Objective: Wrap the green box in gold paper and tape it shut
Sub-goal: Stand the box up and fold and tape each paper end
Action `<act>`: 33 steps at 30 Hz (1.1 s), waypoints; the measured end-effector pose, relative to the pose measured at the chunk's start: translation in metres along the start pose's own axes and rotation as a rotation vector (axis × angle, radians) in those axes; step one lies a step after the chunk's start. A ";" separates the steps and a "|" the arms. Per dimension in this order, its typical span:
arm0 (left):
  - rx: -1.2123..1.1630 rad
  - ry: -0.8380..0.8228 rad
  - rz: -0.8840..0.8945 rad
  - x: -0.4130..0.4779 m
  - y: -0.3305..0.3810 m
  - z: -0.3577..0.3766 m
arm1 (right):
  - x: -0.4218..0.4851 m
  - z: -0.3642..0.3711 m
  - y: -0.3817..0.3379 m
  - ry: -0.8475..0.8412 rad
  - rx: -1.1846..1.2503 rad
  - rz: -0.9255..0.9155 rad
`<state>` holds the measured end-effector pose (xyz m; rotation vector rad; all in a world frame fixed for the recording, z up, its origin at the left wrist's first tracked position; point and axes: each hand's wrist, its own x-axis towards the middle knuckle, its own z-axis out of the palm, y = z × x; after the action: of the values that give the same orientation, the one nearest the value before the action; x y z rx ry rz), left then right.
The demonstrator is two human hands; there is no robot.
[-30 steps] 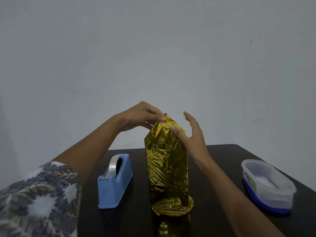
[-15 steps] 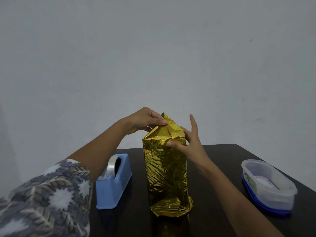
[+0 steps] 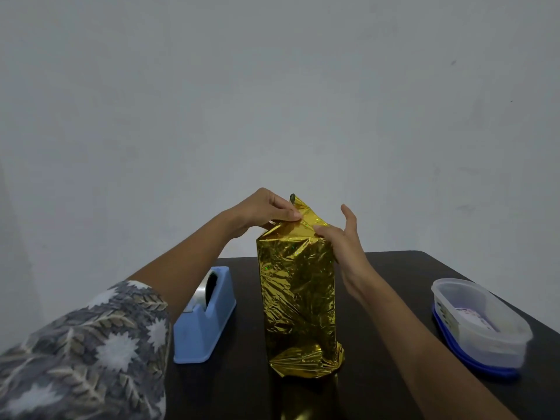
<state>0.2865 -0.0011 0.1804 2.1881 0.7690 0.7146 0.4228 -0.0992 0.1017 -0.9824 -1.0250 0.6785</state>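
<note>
A tall box wrapped in crinkled gold paper [image 3: 298,298] stands upright in the middle of the dark table [image 3: 394,298]. No green shows anywhere; the paper hides the box fully. My left hand [image 3: 263,212] pinches the raised flap of gold paper at the top left. My right hand [image 3: 342,237] presses its thumb on the folded paper at the top right edge, with the fingers spread upward. A blue tape dispenser [image 3: 206,316] with a roll of clear tape sits just left of the box.
A clear plastic container [image 3: 481,322] on a blue lid lies at the right side of the table, near the edge. A plain grey wall stands behind the table. My patterned left sleeve [image 3: 81,353] fills the lower left corner.
The top paper has been folded lower and flatter. My right hand slid down to the top right edge of the box. My left hand keeps its pinch on the flap.
</note>
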 end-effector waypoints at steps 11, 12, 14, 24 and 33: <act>0.084 0.156 0.125 -0.002 -0.011 0.016 | -0.001 -0.002 0.001 -0.007 -0.030 -0.001; 0.087 0.166 0.127 -0.002 -0.012 0.017 | -0.001 -0.003 0.000 -0.007 -0.029 0.000; 0.086 0.187 0.126 -0.001 -0.014 0.019 | -0.001 -0.004 -0.002 -0.010 -0.031 0.003; -0.005 0.255 0.125 -0.006 -0.013 0.021 | 0.001 -0.012 0.000 -0.041 -0.041 0.008; -0.099 0.253 0.283 -0.028 0.005 0.003 | -0.012 -0.010 0.007 0.096 -0.071 -0.328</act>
<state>0.2712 -0.0253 0.1753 2.1628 0.5353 1.1641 0.4276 -0.1100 0.0890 -0.8730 -1.0995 0.3232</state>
